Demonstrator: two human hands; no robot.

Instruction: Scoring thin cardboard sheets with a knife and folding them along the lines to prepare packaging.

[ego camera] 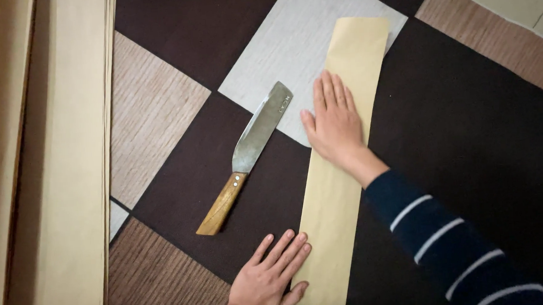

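- Your right hand lies flat and open on the long tan strip of folded paper, fingers together and pointing away from you, palm pressing down on the strip's upper half; it grips nothing.
- Your left hand is also spread flat, palm down, at the near end of the same strip. Its fingertips rest on the strip's left edge, while the heel of the hand sits on the floor covering.
- The strip runs lengthwise away from you on the floor, which carries a patchwork of dark brown, pale grey and wood-grain squares. The strip's far end overlaps the pale grey square, and the rest crosses dark brown.
- A broad steel knife with a riveted wooden handle lies just left of the strip, apart from both hands, with its blade tip on the pale grey square and its handle pointing toward you.
- Along the floor's left edge sits a stack of long tan sheets, seemingly the same paper, though the view cuts it off.
- Your right sleeve is dark blue with thin white stripes.
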